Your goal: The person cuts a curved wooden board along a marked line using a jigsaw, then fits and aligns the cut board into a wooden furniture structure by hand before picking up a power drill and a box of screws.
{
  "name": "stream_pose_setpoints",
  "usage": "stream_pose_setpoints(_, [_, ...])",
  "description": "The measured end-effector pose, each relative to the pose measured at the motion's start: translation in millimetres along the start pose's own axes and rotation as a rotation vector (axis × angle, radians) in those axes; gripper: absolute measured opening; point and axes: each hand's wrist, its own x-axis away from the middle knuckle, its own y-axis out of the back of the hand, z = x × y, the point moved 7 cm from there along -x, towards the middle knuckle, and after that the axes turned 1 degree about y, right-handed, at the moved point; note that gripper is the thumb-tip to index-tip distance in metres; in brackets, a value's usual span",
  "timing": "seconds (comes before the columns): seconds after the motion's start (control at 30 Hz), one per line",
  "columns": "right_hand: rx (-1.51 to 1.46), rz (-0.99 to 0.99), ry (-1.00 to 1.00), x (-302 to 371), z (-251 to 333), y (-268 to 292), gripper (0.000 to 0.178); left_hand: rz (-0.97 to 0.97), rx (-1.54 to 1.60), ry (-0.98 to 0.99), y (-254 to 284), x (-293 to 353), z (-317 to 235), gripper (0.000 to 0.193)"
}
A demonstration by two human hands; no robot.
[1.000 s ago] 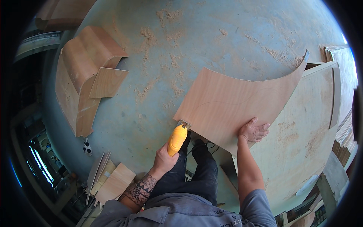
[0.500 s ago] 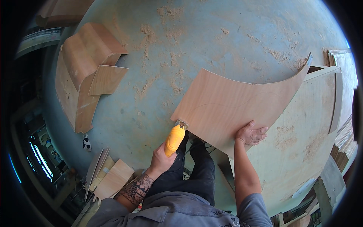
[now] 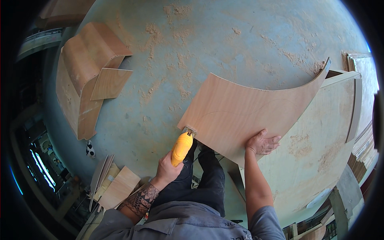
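Note:
My left hand (image 3: 168,167) is wrapped round the body of a yellow jigsaw (image 3: 181,148). The saw's metal foot meets the near-left edge of a plywood panel (image 3: 240,108); the blade itself is too small to make out. A faint curved pencil line crosses the panel, whose far edge is cut in a concave sweep. My right hand (image 3: 262,143) lies flat on the panel near its close edge, fingers spread. The panel's right part rests on a pale workbench (image 3: 308,148), and its left end juts out over the floor.
Bent plywood pieces (image 3: 90,60) stand on the floor at the left. Nearer are wood offcuts (image 3: 120,186) and a small black-and-white cat (image 3: 90,149). Sawdust (image 3: 154,36) is scattered over the floor (image 3: 224,48). Stacked sheets (image 3: 362,148) stand at the far right.
The whole view has shifted slightly, so everything sits a little further left. Relative to the panel, the jigsaw and both hands show hardly any movement.

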Motion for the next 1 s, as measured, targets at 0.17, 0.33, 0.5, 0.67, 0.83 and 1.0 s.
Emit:
stream_pose_setpoints(0.17, [-0.021, -0.010, 0.012, -1, -1, 1, 0.101, -0.007, 0.000, -0.015, 1, -3, -6, 0.024])
stream_pose_setpoints(0.33, [-0.029, -0.001, 0.019, -1, 1, 1, 0.102, 0.029, 0.002, 0.011, 2, -6, -6, 0.029])
stream_pose_setpoints(0.5, [-0.021, 0.009, 0.020, -1, 0, 2, 0.102, 0.035, 0.003, 0.013, 1, -8, -7, 0.030])
stream_pose_setpoints(0.67, [-0.019, 0.009, 0.021, 0, 1, 3, 0.103, 0.031, 0.015, 0.018, 1, -10, -11, 0.030])
stream_pose_setpoints(0.83, [-0.006, 0.007, 0.026, 1, 3, 4, 0.101, 0.034, 0.023, 0.018, 1, -11, -15, 0.031])
stream_pose_setpoints(1.0, [0.004, 0.006, 0.026, 1, 3, 3, 0.098, 0.012, 0.032, 0.007, 1, -13, -20, 0.031])
